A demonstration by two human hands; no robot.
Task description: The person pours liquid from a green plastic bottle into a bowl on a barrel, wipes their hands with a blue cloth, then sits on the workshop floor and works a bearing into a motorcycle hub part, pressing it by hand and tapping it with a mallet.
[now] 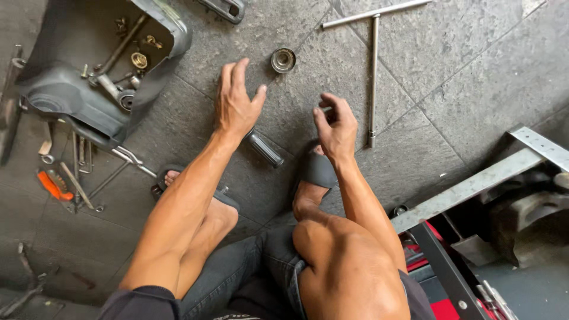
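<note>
My left hand (236, 101) hovers over the stone floor with fingers spread, holding nothing. Just ahead of it lies a small round metal part (283, 60). A dark ribbed cylinder (264, 148) lies on the floor below my left wrist. My right hand (336, 126) is curled, its fingertips pinching a small metal piece (326, 109) that is mostly hidden. Both my feet in dark sandals rest on the floor beneath my arms.
A long metal T-handle wrench (373, 71) lies to the right of my hands. A dark plastic cover (95, 65) holding bolts and small parts sits at the upper left, with screwdrivers and hand tools (65, 178) beside it. A metal stand frame (474, 186) is at the right.
</note>
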